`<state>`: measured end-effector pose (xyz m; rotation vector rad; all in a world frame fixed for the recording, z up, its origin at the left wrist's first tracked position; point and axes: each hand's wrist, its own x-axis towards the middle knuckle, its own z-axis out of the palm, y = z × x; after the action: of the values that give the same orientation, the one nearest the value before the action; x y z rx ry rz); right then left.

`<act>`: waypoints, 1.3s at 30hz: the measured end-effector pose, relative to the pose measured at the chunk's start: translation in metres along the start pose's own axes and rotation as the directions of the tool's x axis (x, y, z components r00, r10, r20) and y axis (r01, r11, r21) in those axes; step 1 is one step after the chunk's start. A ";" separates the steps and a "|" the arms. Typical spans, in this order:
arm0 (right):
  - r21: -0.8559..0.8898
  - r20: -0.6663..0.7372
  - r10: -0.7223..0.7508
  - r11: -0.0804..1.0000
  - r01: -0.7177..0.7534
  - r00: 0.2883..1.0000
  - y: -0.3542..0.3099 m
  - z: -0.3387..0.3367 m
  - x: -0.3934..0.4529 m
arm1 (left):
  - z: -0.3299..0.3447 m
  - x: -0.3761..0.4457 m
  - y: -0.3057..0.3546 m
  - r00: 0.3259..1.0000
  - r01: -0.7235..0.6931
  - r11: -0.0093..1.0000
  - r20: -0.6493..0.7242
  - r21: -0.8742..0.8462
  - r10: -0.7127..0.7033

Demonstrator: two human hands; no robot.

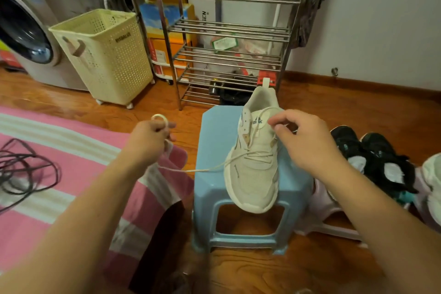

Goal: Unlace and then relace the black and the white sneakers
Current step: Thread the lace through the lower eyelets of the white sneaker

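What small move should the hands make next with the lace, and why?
Probably the right hand should thread its lace end through the next empty eyelet: the white sneaker is laced only low, and the left hand holds the other end taut.

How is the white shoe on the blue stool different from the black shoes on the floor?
The white mesh sneaker sits up on the light blue plastic stool; the black sneakers lie on the wooden floor. The white sneaker's lace is held by the left hand and right hand; nobody touches the black sneakers. Both are sporty sneakers.
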<state>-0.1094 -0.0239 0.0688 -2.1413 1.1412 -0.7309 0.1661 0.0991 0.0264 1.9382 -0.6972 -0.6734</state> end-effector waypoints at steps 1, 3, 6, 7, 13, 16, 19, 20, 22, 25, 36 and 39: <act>-0.010 0.002 -0.001 1.000 0.001 1.000 -0.002 0.001 0.002 | 0.011 -0.008 0.007 0.999 -0.015 0.997 0.048 -0.077 0.019; -0.049 0.036 0.004 0.999 -0.002 0.999 -0.004 0.003 0.006 | 0.028 -0.021 0.019 0.994 -0.004 0.979 0.109 -0.204 0.027; -0.142 0.086 0.017 0.990 -0.005 0.996 -0.004 0.009 0.011 | 0.042 -0.039 0.035 0.970 -0.042 0.980 0.228 -0.195 0.086; -0.151 0.091 0.025 0.988 -0.011 0.996 -0.005 0.011 0.012 | 0.045 -0.044 0.039 0.958 -0.094 0.984 0.254 -0.149 0.130; -0.155 0.238 0.062 0.988 -0.025 0.969 -0.013 0.017 0.014 | 0.055 -0.048 0.032 0.951 -0.217 0.970 0.245 0.107 0.186; -0.145 0.254 0.090 0.988 -0.054 0.963 -0.010 0.017 0.015 | 0.055 -0.048 0.034 0.971 -0.029 0.995 0.233 -0.095 0.051; -0.037 0.262 0.126 0.992 -0.120 0.957 -0.008 0.018 0.020 | 0.060 -0.049 0.041 0.954 -0.051 0.988 0.287 -0.144 0.091; 0.038 0.270 0.149 0.985 -0.165 0.951 -0.008 0.019 0.021 | 0.062 -0.050 0.042 0.948 -0.072 0.987 0.298 -0.140 0.111; 0.147 0.296 0.196 0.958 -0.247 0.935 -0.012 0.020 0.023 | 0.065 -0.049 0.043 0.952 -0.078 0.988 0.283 -0.136 0.115; 0.128 0.329 0.239 0.947 -0.293 0.914 -0.016 0.021 0.027 | 0.068 -0.051 0.038 0.957 -0.074 0.986 0.266 -0.150 0.113; 0.238 0.260 0.278 0.910 -0.341 0.925 -0.011 0.023 0.021 | 0.060 -0.051 0.038 0.953 0.049 0.944 0.298 -0.327 0.054; 0.277 0.235 0.297 0.892 -0.357 0.926 -0.009 0.013 0.017 | 0.065 -0.046 0.031 0.940 0.141 0.926 0.342 -0.350 -0.013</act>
<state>-0.0877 -0.0311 0.0699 -1.6560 1.1591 -0.5049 0.0829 0.0811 0.0354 1.5215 -0.6434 -1.1192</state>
